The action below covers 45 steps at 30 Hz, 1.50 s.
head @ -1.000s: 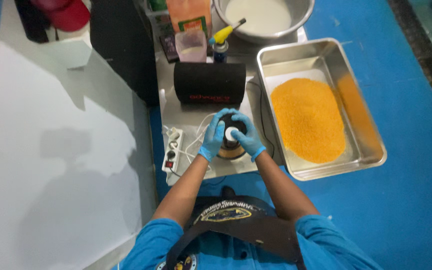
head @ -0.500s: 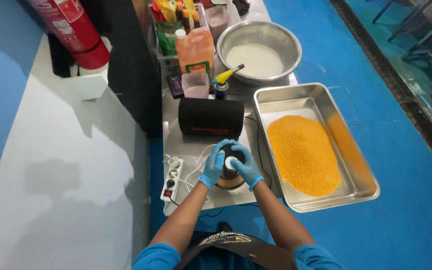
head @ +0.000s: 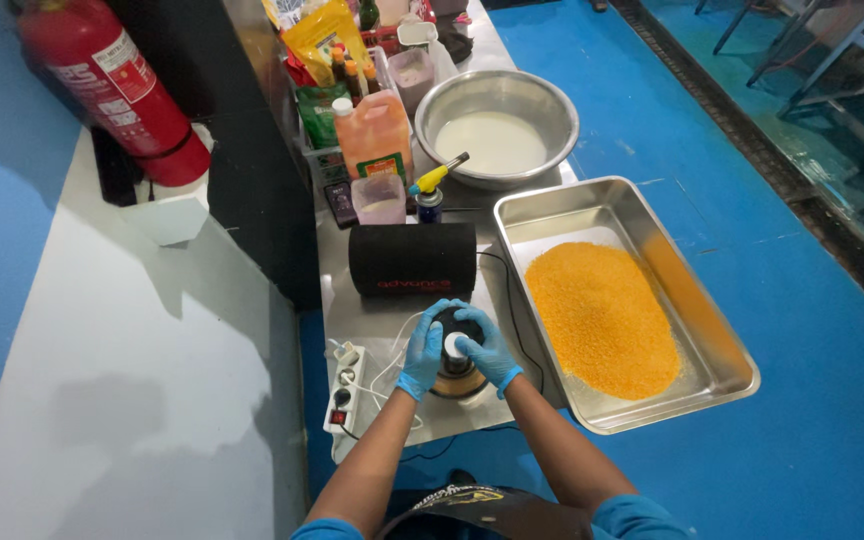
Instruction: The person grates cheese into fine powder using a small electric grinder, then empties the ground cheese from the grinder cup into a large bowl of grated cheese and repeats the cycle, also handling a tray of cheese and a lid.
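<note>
Both gloved hands, left hand and right hand, fingers curled around a small white piece, above a dark round bowl (catching drips, probably).

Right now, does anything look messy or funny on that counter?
A little. The power strip sits at the counter's front left corner with white cords tangled toward the hands. Orange crumbs stay inside the steel tray; nothing looks spilled.

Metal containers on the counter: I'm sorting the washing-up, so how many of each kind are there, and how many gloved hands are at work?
Round steel bowl of white liquid: 1
Rectangular steel tray of orange crumbs: 1
Blue-gloved hands, left hand and right hand, around a small round dark thing: 2
Total: 4
</note>
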Available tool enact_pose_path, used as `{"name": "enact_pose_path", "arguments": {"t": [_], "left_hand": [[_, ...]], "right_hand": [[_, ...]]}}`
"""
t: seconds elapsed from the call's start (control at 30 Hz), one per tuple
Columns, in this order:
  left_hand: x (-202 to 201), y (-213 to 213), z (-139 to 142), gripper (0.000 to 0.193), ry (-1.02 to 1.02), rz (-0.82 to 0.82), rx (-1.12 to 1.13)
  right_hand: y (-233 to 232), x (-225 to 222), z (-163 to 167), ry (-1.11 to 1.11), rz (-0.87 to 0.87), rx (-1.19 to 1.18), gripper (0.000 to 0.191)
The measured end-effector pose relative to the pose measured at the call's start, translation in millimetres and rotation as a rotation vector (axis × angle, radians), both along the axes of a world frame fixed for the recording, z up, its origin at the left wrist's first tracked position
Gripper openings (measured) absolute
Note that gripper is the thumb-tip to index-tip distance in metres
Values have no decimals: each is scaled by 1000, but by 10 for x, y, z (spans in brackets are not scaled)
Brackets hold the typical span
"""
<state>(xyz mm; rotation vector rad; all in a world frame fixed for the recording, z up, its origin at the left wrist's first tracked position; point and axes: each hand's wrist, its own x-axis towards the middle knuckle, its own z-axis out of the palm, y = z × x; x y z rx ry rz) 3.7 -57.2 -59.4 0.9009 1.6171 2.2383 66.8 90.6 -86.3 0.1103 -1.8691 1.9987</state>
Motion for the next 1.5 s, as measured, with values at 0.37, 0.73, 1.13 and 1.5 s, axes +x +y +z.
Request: {"name": "enact_pose_path", "arguments": {"t": [0.37,0.73,1.13,1.5], "left_hand": [[-1,-4,5,41,-28,-15,-18],[-3,-5,-26,41,-47,-26,-13],[-8,-14,-31,44,-50,-10,-47],[7,-21,-55,42,-38,12,-42]], "right_hand": [[-19,25,0,-42,3,-39,43],[-19,32,-7,-104,5,-94,42],[-17,26,33,-69,19,-63,33],[126,33,5,56,-73,332,29]]}}
